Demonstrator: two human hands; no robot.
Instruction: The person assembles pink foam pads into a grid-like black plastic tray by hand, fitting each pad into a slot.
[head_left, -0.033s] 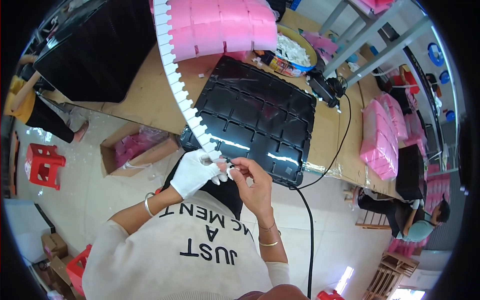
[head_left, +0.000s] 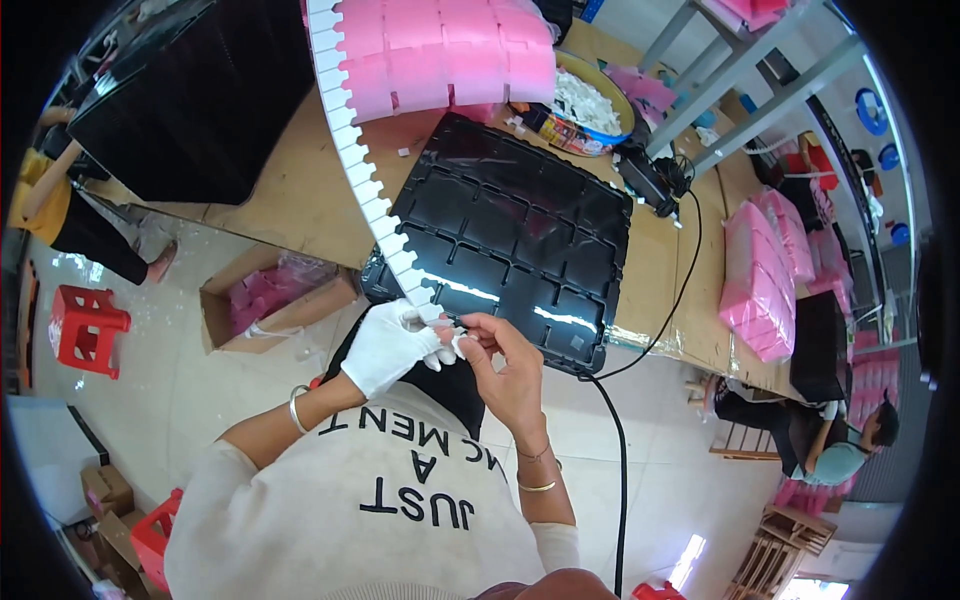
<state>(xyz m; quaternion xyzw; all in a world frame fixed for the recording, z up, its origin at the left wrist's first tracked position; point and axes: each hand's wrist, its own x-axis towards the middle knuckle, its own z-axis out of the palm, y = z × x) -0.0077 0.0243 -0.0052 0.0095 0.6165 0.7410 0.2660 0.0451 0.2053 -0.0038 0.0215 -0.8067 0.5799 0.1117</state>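
Note:
A long white strip with a toothed edge (head_left: 368, 195) curves down from the top of the view to my hands. My left hand (head_left: 392, 350), in a white glove with bare fingertips, is closed on the strip's near end. My bare right hand (head_left: 508, 372) meets it there, thumb and fingers pinched on a small white piece (head_left: 459, 346) beside the strip's end. Fingers partly hide the contact between piece and strip. Just beyond my hands lies a black plastic tray (head_left: 500, 262) with rows of shallow compartments.
Pink stacked sheets (head_left: 445, 50) and a round tub of white scraps (head_left: 590, 105) stand at the back of the cardboard-covered table (head_left: 290, 205). A black cable (head_left: 622, 480) hangs right of me. An open carton (head_left: 270, 335) sits on the floor at left. Two other people are nearby.

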